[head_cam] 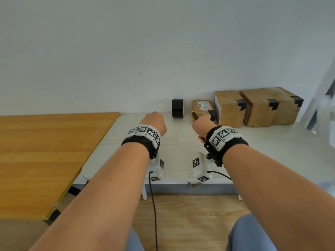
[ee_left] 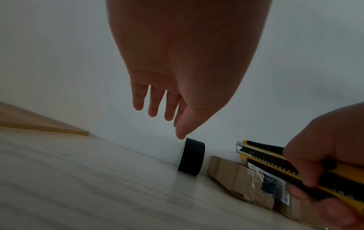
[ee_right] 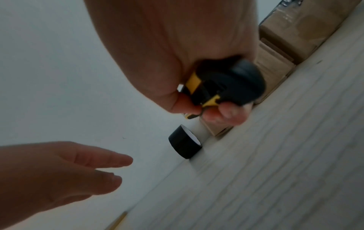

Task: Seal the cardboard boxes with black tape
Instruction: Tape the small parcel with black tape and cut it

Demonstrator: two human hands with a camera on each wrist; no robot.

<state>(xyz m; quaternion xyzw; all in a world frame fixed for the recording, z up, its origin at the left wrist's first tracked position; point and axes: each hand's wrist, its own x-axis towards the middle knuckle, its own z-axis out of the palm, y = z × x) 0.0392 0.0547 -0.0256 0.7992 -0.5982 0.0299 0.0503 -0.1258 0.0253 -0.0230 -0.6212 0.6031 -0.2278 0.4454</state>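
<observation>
A roll of black tape (head_cam: pixel 177 108) stands on edge against the wall at the back of the white table (head_cam: pixel 181 142); it also shows in the wrist views (ee_left: pixel 191 157) (ee_right: pixel 185 144). My left hand (head_cam: pixel 154 120) hovers open just left of the roll, fingers straight (ee_left: pixel 155 102), touching nothing. My right hand (head_cam: pixel 203 124) grips a yellow and black utility knife (head_cam: pixel 194 116) (ee_left: pixel 275 161) (ee_right: pixel 216 88). Right of the roll sit a small brown box (head_cam: pixel 203 105) and three larger cardboard boxes (head_cam: pixel 229 107) with black tape strips on their edges.
An orange-brown wooden table (head_cam: pixel 45 151) adjoins the white table on the left. A plain wall runs behind everything. At the far right leans a white frame (head_cam: pixel 322 98). Cables hang from the wrist cameras over the table's front edge.
</observation>
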